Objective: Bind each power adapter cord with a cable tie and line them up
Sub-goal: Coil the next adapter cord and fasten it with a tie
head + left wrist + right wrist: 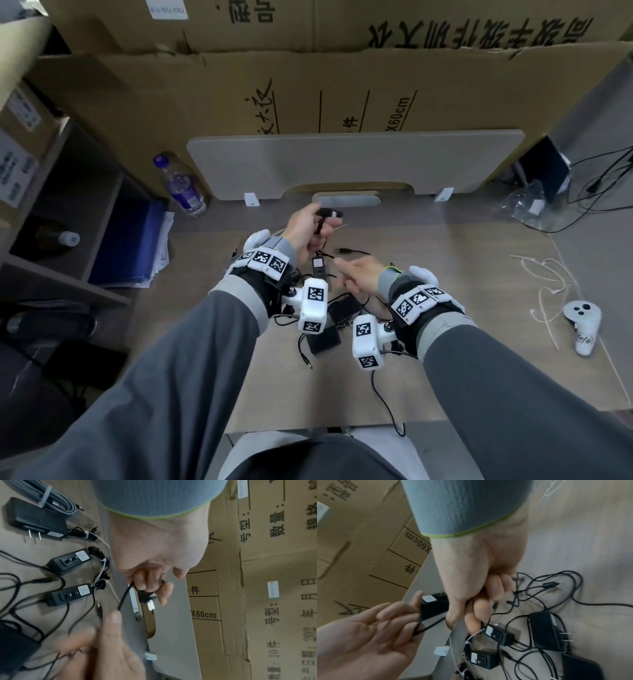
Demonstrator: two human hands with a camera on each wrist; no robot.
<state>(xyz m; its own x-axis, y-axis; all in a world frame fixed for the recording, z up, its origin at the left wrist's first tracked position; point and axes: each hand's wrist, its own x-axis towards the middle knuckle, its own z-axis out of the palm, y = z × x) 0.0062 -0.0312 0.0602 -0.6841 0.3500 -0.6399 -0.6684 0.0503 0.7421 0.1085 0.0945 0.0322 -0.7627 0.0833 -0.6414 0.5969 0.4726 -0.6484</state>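
Observation:
My left hand (308, 229) is raised over the table's far middle. It grips a small black power adapter (329, 214) (145, 597) together with a loop of its black cord (123, 597). The cord runs down to my right hand (356, 274), whose curled fingers (488, 601) pinch it just below and to the right. Three black adapters (37, 519) (68, 561) (67, 596) lie in a row with white ties on their cords. Unbound adapters (546, 630) (344, 308) lie in tangled cords under my wrists.
Loose white cable ties (548, 274) and a white controller (582, 322) lie at the table's right. A grey tied cable bundle (51, 497) lies beside the row. A water bottle (181, 185) stands back left, and cardboard boxes (308, 102) wall off the rear.

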